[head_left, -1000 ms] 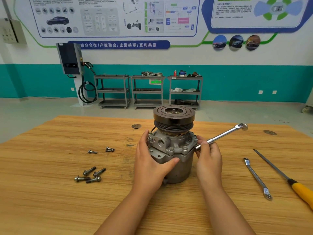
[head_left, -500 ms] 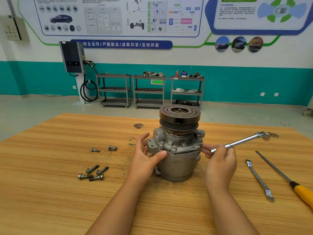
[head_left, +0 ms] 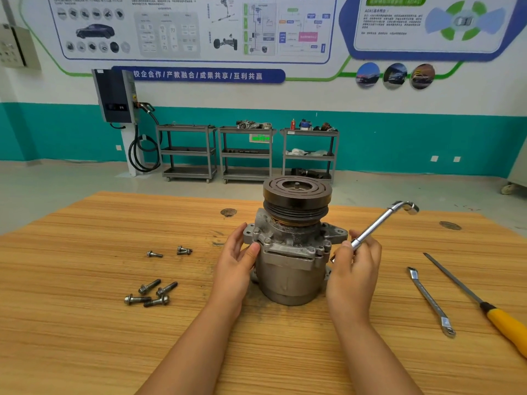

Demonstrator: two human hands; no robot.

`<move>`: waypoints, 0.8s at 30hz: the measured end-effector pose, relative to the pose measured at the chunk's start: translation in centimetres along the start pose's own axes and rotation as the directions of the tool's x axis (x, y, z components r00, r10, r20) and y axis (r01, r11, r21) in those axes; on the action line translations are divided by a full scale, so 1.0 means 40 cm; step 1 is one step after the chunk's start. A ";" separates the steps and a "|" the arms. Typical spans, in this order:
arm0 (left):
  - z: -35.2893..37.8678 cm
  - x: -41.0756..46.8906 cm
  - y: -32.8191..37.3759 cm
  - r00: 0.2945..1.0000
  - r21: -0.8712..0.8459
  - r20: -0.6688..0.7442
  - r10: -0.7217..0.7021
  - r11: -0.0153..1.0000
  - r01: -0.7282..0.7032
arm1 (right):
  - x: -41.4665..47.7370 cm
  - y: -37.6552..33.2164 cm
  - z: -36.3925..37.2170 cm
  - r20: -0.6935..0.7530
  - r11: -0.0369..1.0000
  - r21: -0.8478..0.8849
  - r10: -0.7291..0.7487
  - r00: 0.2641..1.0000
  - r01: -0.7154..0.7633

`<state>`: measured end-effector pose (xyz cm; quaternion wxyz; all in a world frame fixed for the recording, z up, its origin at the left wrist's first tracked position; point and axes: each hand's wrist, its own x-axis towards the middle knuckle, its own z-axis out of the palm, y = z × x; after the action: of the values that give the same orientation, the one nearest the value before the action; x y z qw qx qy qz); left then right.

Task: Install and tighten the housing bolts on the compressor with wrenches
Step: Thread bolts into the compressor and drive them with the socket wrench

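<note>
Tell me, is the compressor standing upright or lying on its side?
Upright. The compressor rests on its base on the wooden table, with the pulley facing up on top.

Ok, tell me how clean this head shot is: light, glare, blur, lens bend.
Head view: even, soft light with faint shadows under the compressor and the loose bolts; a small glint on the socket wrench in the right hand; wide-angle bowing bends the table edge and wall stripe; foreground sharp, wall poster text soft.
</note>
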<state>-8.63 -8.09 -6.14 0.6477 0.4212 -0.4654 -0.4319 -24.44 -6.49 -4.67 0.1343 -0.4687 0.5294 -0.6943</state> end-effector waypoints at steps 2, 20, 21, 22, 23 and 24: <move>0.004 -0.001 -0.001 1.000 0.017 0.010 0.009 1.000 -0.009 | 0.001 0.004 -0.001 0.012 1.000 0.014 -0.001 1.000 0.001; -0.013 0.045 0.042 0.864 0.414 -0.454 0.219 0.910 -0.013 | -0.005 0.010 0.010 0.096 0.997 -0.049 -0.056 0.994 0.061; -0.035 0.063 0.048 0.874 0.499 -0.430 0.225 0.866 0.023 | -0.005 0.011 0.010 0.099 0.997 -0.049 -0.056 0.993 0.061; -0.062 0.080 0.049 0.889 0.601 -0.403 0.217 0.796 0.078 | -0.005 0.010 0.010 0.100 0.997 -0.049 -0.055 0.993 0.061; -0.096 0.095 0.048 0.903 0.713 -0.377 0.207 0.687 0.141 | -0.006 0.009 0.010 0.099 0.997 -0.049 -0.053 0.994 0.058; -0.134 0.109 0.044 0.915 0.822 -0.353 0.196 0.531 0.204 | -0.007 0.007 0.011 0.097 0.997 -0.049 -0.053 0.994 0.058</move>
<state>-2.33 -10.98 -4.58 0.4418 0.7620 -0.4702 -0.0566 -24.05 -6.67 -5.03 0.1281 -0.5193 0.5269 -0.6606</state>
